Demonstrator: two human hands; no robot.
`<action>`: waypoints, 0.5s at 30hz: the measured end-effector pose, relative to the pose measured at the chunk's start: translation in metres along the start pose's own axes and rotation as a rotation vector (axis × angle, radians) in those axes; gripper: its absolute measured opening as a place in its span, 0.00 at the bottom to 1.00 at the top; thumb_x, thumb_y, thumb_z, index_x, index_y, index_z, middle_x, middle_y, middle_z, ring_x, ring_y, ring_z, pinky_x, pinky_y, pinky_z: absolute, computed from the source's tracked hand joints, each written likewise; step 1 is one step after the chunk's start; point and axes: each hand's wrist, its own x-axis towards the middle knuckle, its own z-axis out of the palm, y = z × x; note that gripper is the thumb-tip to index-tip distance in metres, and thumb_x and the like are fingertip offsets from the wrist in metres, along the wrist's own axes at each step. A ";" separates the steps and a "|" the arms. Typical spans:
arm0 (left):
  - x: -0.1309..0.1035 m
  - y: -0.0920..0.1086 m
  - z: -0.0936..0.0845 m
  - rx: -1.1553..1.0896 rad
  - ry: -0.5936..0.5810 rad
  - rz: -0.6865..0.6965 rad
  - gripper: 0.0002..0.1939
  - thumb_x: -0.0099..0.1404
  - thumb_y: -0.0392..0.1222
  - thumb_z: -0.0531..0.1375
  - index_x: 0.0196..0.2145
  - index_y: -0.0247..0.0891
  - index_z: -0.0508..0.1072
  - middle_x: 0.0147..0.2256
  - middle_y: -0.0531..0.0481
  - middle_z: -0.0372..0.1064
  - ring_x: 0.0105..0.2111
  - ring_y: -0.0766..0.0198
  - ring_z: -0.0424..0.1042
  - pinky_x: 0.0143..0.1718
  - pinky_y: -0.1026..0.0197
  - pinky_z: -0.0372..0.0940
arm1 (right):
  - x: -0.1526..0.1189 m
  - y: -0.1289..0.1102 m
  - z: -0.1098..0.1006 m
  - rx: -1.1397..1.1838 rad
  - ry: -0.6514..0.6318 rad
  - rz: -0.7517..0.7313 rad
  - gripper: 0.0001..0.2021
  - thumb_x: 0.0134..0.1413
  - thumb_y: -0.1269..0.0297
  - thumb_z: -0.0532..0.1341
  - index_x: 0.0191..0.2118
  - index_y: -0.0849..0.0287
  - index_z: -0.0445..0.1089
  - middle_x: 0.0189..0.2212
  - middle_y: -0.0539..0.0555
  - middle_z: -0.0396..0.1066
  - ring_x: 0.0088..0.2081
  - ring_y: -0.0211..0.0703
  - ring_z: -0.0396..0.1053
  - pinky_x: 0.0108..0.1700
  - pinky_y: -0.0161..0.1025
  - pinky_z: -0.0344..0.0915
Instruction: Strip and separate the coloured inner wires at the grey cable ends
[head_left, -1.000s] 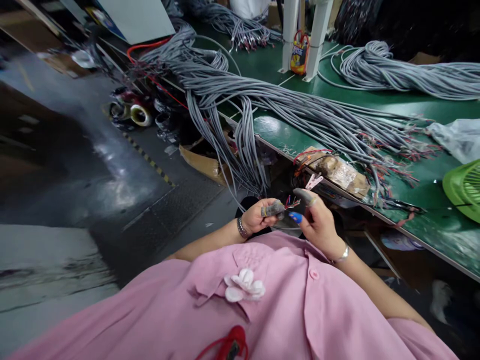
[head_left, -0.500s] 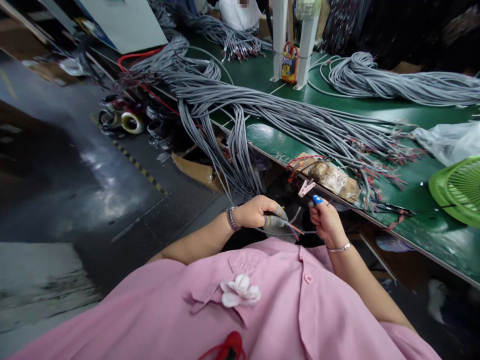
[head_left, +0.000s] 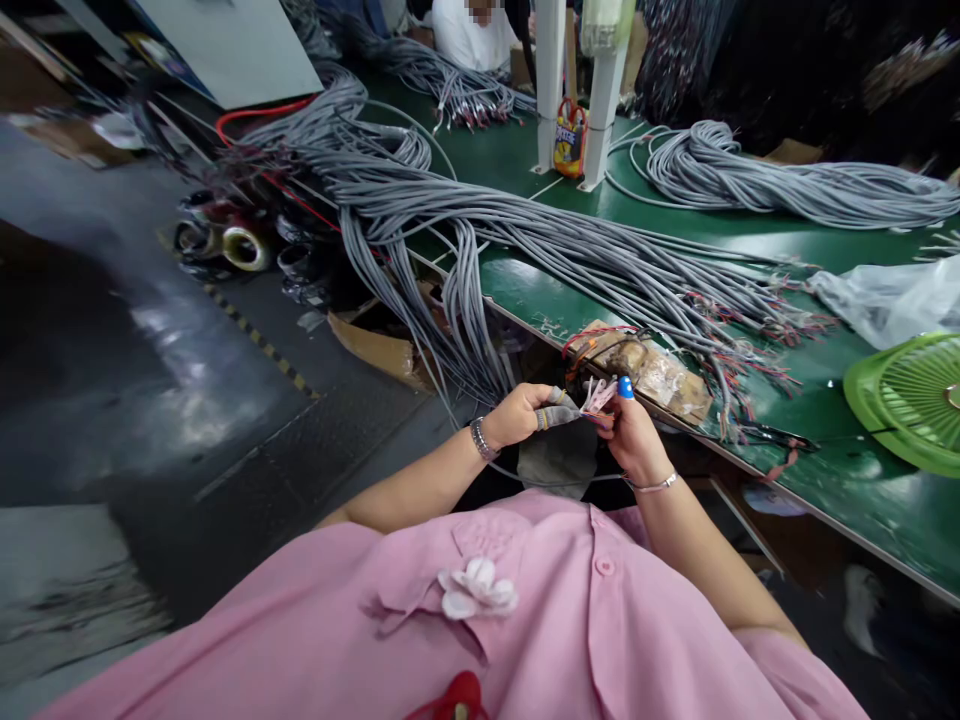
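Note:
In front of my chest, my left hand (head_left: pixel 519 414), with grey coverings on its fingers, pinches the end of a grey cable. Thin coloured wires (head_left: pixel 598 417) stick out of that end towards the right. My right hand (head_left: pixel 637 440), a blue cover on its thumb, is closed at the tips of these wires; its fingers partly hide them. A pale pink clip (head_left: pixel 598 393) at the bench edge appears just behind the fingertips. Another stretch of grey cable (head_left: pixel 559 482) passes below both hands.
On the green bench (head_left: pixel 757 250) lies a long bundle of grey cables (head_left: pixel 540 215) with stripped ends. A taped cardboard piece (head_left: pixel 660 372) sits at its edge. To the right are a green fan (head_left: pixel 911 400) and a plastic bag (head_left: pixel 877 300). A person in white (head_left: pixel 469 40) is across the bench.
My hands have come together: the right moved left and up to the wires, and the left shifted slightly right. The view has shifted a little.

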 end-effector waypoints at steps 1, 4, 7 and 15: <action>0.001 -0.002 0.001 -0.012 0.000 -0.012 0.20 0.56 0.52 0.69 0.35 0.30 0.79 0.30 0.49 0.74 0.28 0.70 0.68 0.34 0.67 0.64 | 0.001 0.000 0.001 0.031 0.009 0.004 0.23 0.46 0.42 0.68 0.27 0.59 0.66 0.20 0.46 0.61 0.17 0.28 0.50 0.16 0.29 0.40; 0.004 -0.006 0.002 -0.037 -0.018 -0.030 0.20 0.55 0.53 0.69 0.34 0.30 0.78 0.30 0.49 0.73 0.29 0.70 0.68 0.35 0.66 0.64 | 0.001 0.001 0.006 0.083 0.037 -0.026 0.22 0.46 0.43 0.68 0.26 0.59 0.66 0.18 0.45 0.58 0.17 0.28 0.49 0.16 0.30 0.40; 0.007 -0.009 0.004 -0.039 -0.051 -0.038 0.20 0.56 0.52 0.69 0.34 0.29 0.77 0.30 0.49 0.73 0.29 0.69 0.67 0.37 0.66 0.64 | 0.000 0.002 0.012 0.099 0.039 -0.068 0.22 0.48 0.43 0.68 0.26 0.59 0.68 0.15 0.42 0.51 0.16 0.29 0.44 0.16 0.30 0.43; 0.007 -0.010 0.006 -0.059 -0.102 -0.069 0.21 0.56 0.54 0.69 0.32 0.28 0.77 0.29 0.48 0.73 0.29 0.69 0.68 0.37 0.65 0.64 | -0.003 0.002 0.016 0.058 0.035 -0.061 0.27 0.48 0.36 0.63 0.28 0.59 0.70 0.16 0.45 0.56 0.16 0.29 0.46 0.15 0.31 0.46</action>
